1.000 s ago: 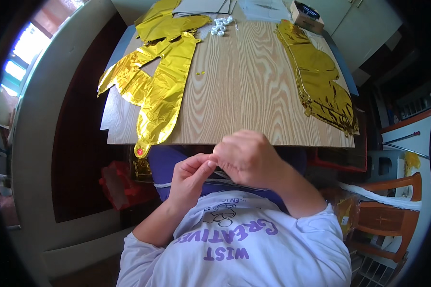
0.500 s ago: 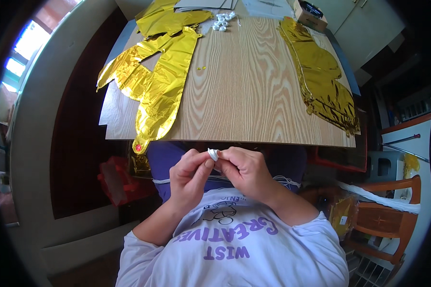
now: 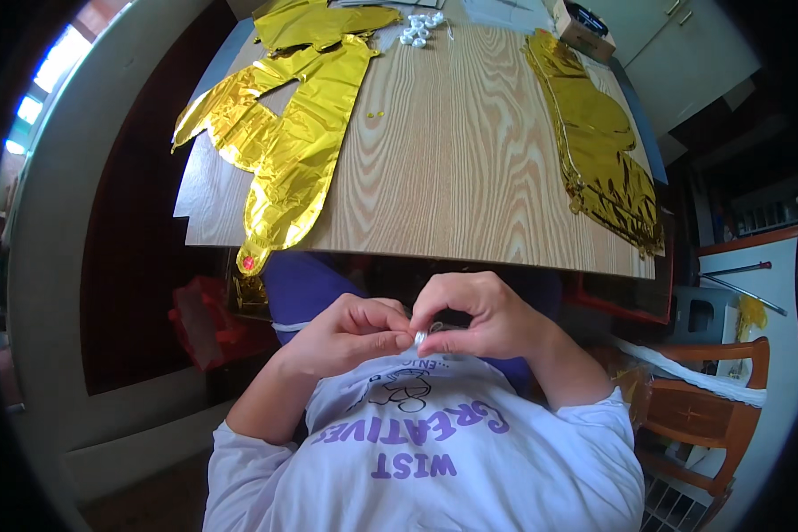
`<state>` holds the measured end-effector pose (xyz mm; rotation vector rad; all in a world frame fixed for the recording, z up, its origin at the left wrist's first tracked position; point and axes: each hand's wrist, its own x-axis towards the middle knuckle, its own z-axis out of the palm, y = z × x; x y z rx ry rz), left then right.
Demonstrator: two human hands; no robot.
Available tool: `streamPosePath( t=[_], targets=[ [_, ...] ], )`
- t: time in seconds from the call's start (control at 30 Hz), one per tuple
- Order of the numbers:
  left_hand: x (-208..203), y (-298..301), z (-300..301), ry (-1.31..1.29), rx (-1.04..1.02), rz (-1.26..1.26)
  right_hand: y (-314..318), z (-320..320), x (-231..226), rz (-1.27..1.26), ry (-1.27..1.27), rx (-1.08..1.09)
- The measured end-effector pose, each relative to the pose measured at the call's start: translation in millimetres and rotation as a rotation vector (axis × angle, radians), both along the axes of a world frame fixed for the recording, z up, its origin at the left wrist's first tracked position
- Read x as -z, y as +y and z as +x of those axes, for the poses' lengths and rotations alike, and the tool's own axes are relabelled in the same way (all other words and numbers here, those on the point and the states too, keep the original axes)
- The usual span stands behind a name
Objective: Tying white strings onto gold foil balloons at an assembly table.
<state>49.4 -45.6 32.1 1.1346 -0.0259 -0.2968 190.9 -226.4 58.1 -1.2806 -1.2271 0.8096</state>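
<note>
Close above my lap, both hands meet at a small white coil of string. My left hand pinches its left side between thumb and fingers. From the other side, the thumb and forefinger of my right hand are closed on the same coil, with a short loop of string showing by the fingertips. Several similar white coils lie in a group at the far end of the wooden table.
Flat gold foil balloons cover the table's left side, one tip overhanging the front edge. Another folded gold foil sheet lies along the right. A cardboard box stands far right. A wooden chair with white strands is at my right.
My hands have come down closer to my body with the coil. The right hand has shifted right, its fingers now arched over the coil; the view has tilted slightly.
</note>
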Motion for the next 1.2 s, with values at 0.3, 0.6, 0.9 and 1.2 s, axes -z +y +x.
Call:
streamPosePath(
  t=[0.3, 0.6, 0.9, 1.2],
  targets=[
    [7.0, 2.7, 22.6, 0.332, 0.016, -0.443, 1.9, 19.9, -22.2, -0.043, -0.211, -0.010],
    [-5.0, 18.6, 32.1, 0.146, -0.369, -0.495, 100.4, 216.6, -5.9, -0.356, -0.011, 0.481],
    [22.4, 23.2, -20.4, 0.288, -0.289, -0.192, 220.4, 358.2, 42.7, -0.641, -0.713, 0.795],
    [39.0, 25.6, -33.0, 0.306, -0.292, -0.177, 173.9, 326.1, 0.4, -0.600, -0.142, 0.775]
  ],
)
